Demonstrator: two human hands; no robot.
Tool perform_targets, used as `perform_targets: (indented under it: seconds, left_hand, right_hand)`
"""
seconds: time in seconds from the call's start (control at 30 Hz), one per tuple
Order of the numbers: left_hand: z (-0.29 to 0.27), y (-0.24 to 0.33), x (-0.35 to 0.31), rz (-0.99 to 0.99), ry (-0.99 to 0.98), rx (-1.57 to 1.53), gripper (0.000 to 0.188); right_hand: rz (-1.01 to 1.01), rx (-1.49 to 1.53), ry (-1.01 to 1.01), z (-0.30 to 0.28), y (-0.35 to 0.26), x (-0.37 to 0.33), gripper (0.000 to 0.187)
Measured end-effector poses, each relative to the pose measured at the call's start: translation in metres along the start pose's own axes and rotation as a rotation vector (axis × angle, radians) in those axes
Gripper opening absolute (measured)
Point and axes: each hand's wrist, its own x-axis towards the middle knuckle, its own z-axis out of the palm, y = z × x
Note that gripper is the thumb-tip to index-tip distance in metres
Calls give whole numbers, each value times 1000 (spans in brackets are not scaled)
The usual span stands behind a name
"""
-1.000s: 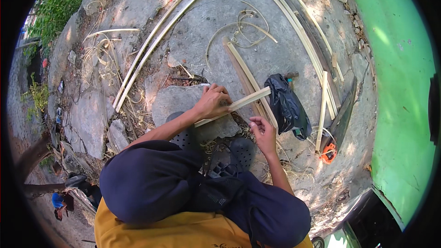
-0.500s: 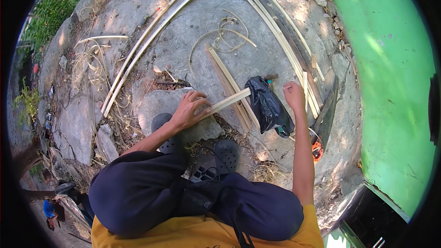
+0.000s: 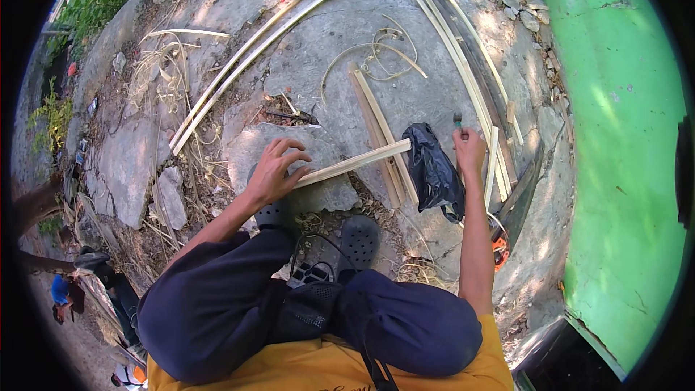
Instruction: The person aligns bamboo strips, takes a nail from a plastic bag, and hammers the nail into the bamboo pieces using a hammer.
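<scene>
Cracked grey ground (image 3: 304, 51) carries a pale wooden strip (image 3: 355, 164), probably light, stiff and splinter-prone, likely best gripped mid-length, crossing the right edge of a flat stone (image 3: 322, 148), the left hand (image 3: 274, 172) loose-fingered by its near end, the right hand (image 3: 471, 150) closed around a hammer-like tool (image 3: 457, 122) beside a black bag (image 3: 433, 170).

**Right side tight, room up the middle**

Right hand (image 3: 470, 150), closed round a tool (image 3: 457, 122), sits in a narrow slot: black bag (image 3: 434, 170) just left, short strip (image 3: 492, 159) and long strips (image 3: 463, 69) just right. Low path to left hand (image 3: 275, 172) blocked by bag, then crosswise strip (image 3: 355, 162) over the wood pair (image 3: 375, 116). Above those, open. Bare concrete (image 3: 311, 65) runs left of the pair; only a thin curled shaving (image 3: 347, 51) intrudes.
</scene>
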Motion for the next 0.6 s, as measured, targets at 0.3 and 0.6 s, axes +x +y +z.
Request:
perform_targets:
  seconds: [0.3, 0.6]
  left_hand:
    - [-98, 44, 57, 197, -231, 146, 15]
    - [-75, 98, 128, 228, -802, 363, 21]
  right_hand:
    - [-25, 835, 34, -145, -1, -58, 20]
    - [-137, 615, -340, -86, -13, -222, 21]
